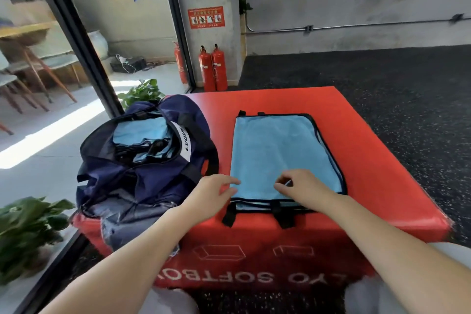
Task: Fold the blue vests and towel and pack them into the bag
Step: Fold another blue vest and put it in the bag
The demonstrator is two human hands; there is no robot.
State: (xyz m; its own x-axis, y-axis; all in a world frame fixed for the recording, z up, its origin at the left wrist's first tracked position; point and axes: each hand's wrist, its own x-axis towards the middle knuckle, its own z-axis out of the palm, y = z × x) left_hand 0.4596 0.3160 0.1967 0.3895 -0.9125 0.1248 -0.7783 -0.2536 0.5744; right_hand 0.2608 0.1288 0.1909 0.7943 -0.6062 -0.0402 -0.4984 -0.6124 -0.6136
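Two hands worked a flat blue vest (pixel 280 153): right hand (pixel 303 187) fingers pinched its near edge to fold, left hand (pixel 214 190) fingers loosely spread beside it.

"LVQUE" or close on the white strap patch of the navy bag (pixel 142 160), upside-down "YO SOFTBO" on the red box (pixel 254 257) front, red wall sign (pixel 206 17) too blurry to read

The right hand (pixel 302 187) covers part of the blue vest (pixel 277 155), so whether its fingertips pinch the cloth cannot be told. The dark bag (pixel 142 160) hides most of its folded contents (only pale blue edges show). The red box (pixel 382 160) lettering is cut off low.
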